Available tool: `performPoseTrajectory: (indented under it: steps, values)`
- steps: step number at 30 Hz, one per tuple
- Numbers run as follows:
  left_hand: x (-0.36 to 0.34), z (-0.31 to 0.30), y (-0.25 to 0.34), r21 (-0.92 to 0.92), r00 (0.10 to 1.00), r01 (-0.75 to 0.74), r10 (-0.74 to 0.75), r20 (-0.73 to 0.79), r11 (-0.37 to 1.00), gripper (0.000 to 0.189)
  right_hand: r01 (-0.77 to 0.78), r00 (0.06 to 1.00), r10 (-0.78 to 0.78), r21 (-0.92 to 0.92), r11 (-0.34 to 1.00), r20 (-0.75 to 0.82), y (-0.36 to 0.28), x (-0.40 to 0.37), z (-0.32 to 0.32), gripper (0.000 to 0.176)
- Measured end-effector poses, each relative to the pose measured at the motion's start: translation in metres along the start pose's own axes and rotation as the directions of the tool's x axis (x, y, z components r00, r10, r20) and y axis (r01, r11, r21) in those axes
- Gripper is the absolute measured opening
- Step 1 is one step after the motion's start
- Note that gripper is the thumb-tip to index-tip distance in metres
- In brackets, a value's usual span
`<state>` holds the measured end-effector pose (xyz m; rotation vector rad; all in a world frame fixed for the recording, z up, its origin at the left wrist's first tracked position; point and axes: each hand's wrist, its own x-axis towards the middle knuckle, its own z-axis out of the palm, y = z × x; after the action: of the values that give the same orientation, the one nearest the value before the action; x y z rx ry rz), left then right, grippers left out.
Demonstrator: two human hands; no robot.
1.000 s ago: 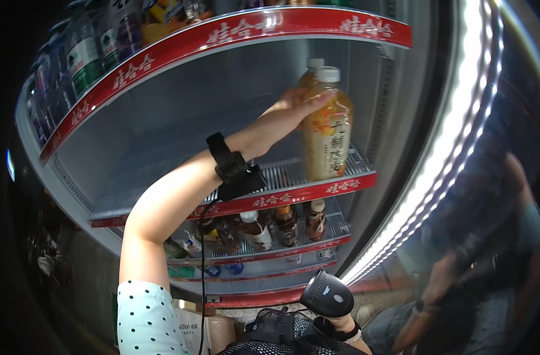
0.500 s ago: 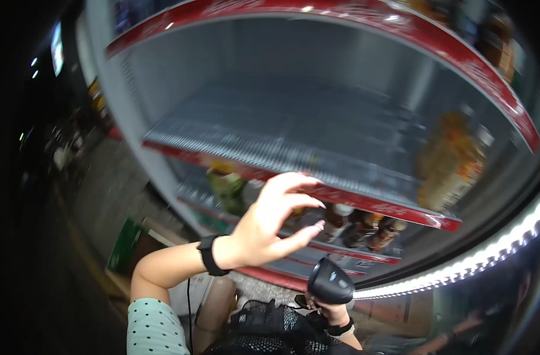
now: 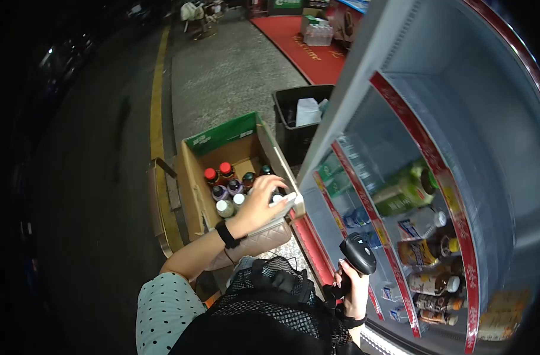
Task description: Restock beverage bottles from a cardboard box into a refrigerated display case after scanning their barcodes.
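My left hand (image 3: 259,206), with a black band at the wrist, is over the near right part of an open cardboard box (image 3: 193,195). Its fingers are curved and apart, close to the box's right flap, and I see nothing held in them. Bottles stand in the box: red-capped bottles (image 3: 218,173), dark-capped bottles (image 3: 227,190) and white-capped bottles (image 3: 231,205); my hand hides part of the group. A black handheld barcode scanner (image 3: 359,252) is gripped in my right hand (image 3: 354,291), beside the fridge's lower shelves.
An open drinks fridge (image 3: 353,112) with red-edged shelves fills the right side, holding several bottles (image 3: 434,284) and a green bottle (image 3: 406,189). Behind the box stands a black bin (image 3: 288,136). Farther back are a red mat (image 3: 308,50) and a bottle pack (image 3: 318,34).
The view has swung left and down from the fridge shelves to the box. My left hand has gone from in front of the shelves to over the bottles. The scanner stays in my right hand.
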<state>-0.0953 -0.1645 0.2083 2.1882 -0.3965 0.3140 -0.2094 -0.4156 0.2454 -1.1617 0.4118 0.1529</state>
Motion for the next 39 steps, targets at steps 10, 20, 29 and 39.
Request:
performPoseTrajectory:
  steps: [10,20,29,39]
  values:
    - [0.041,-0.067,-0.246,0.837,0.568,0.292,-0.788,0.238,0.463,0.077,-0.063,0.998,0.056,-0.183,0.981,-0.043,0.023,0.032,0.091,0.016]
    - [0.035,-0.049,-0.326,0.308,0.471,0.621,-0.657,0.589,0.721,0.098,-0.087,0.968,0.037,-0.194,0.977,-0.249,0.035,0.025,0.099,0.014]
    - [0.039,-0.005,-0.325,-0.063,0.665,0.747,-0.742,0.084,0.662,0.065,-0.104,0.928,0.039,-0.157,0.982,-0.371,0.039,0.024,0.094,0.014]
    - [0.048,-0.005,-0.318,0.01,0.719,0.695,-0.695,0.001,0.719,0.042,-0.058,0.935,-0.006,-0.169,0.984,-0.354,0.038,0.019,0.074,0.015]
